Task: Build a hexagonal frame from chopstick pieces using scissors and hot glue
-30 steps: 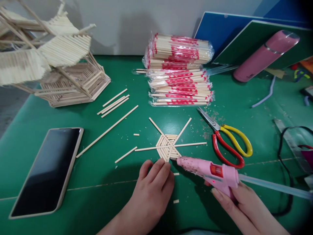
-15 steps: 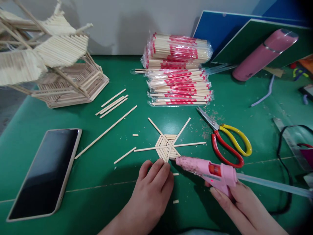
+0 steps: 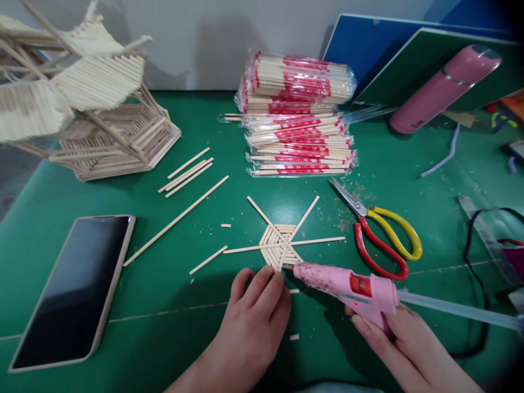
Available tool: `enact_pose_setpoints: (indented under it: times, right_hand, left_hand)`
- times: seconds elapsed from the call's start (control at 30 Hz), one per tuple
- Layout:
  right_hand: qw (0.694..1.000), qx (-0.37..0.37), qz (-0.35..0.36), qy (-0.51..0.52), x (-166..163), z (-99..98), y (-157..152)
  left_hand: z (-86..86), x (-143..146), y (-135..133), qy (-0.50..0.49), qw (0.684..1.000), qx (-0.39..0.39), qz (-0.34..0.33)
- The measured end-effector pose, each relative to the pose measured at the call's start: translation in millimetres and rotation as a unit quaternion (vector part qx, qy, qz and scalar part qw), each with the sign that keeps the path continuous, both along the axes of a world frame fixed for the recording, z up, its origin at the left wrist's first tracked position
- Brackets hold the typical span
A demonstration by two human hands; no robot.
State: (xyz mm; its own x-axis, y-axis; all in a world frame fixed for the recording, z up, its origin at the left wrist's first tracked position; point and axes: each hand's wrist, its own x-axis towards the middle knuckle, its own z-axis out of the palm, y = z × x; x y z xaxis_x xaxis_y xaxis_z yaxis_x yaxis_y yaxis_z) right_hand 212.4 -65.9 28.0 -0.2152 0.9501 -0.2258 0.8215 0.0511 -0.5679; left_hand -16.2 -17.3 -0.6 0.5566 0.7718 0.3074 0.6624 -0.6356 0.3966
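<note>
A six-armed frame of wooden chopsticks (image 3: 270,248) lies flat on the table, its middle filled by short sticks laid in a hexagon. The fingers of my left hand (image 3: 257,322) are bent and closed over its near end, where one arm runs under the fingertips. In my right hand (image 3: 403,338) is a pink hot glue gun (image 3: 344,286), gripped by the handle. Its dark nozzle is at the near edge of the hexagon, just right of my left fingertips. A clear glue stick (image 3: 458,307) juts from the gun's back, and a small red light glows on its side.
Scissors (image 3: 368,218) with red and yellow handles lie right of the frame. Wrapped chopstick bundles (image 3: 301,136), a pink flask (image 3: 444,90) and a stick-built house model (image 3: 110,120) stand behind. A phone (image 3: 73,289) and loose sticks (image 3: 178,221) are at left.
Almost nothing differs. The glue gun has tilted or shifted very slightly, with its nozzle showing a little more. My left hand stays at the frame.
</note>
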Motion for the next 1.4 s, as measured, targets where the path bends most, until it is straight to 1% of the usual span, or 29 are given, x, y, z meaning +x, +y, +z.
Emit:
enact_pose_setpoints:
  times: [0.33,0.6,0.77,0.83,0.97,1.17,1.4]
  right_hand:
    - [1.0,-0.024,-0.009,0.014,-1,0.6,1]
    - [1.0,-0.005,-0.009,0.006,-1,3.2,0]
    - [0.999,0.037,0.004,-0.006,0,8.2,4]
    - [0.999,0.043,0.006,-0.015,1,10.4,5]
    - [0.999,0.04,0.002,-0.024,3,12.7,5]
    - [0.999,0.029,-0.002,-0.02,8,10.3,2]
    - [0.999,0.029,-0.023,-0.015,11,10.3,-3]
  left_hand:
    - [-0.4,0,-1,0.001,1.0,-0.001,0.001]
    - [-3.3,0,-2,0.001,1.0,-0.017,0.011]
    - [-4.5,-1,-3,0.005,1.0,-0.023,0.011]
    - [-4.0,-2,-3,0.009,1.0,-0.018,0.008]
    - [-1.7,-2,-2,0.01,1.0,-0.006,0.001]
    - [-1.4,-1,-2,0.009,1.0,-0.014,0.008]
    - [-2.8,-1,-3,0.007,1.0,-0.017,0.01]
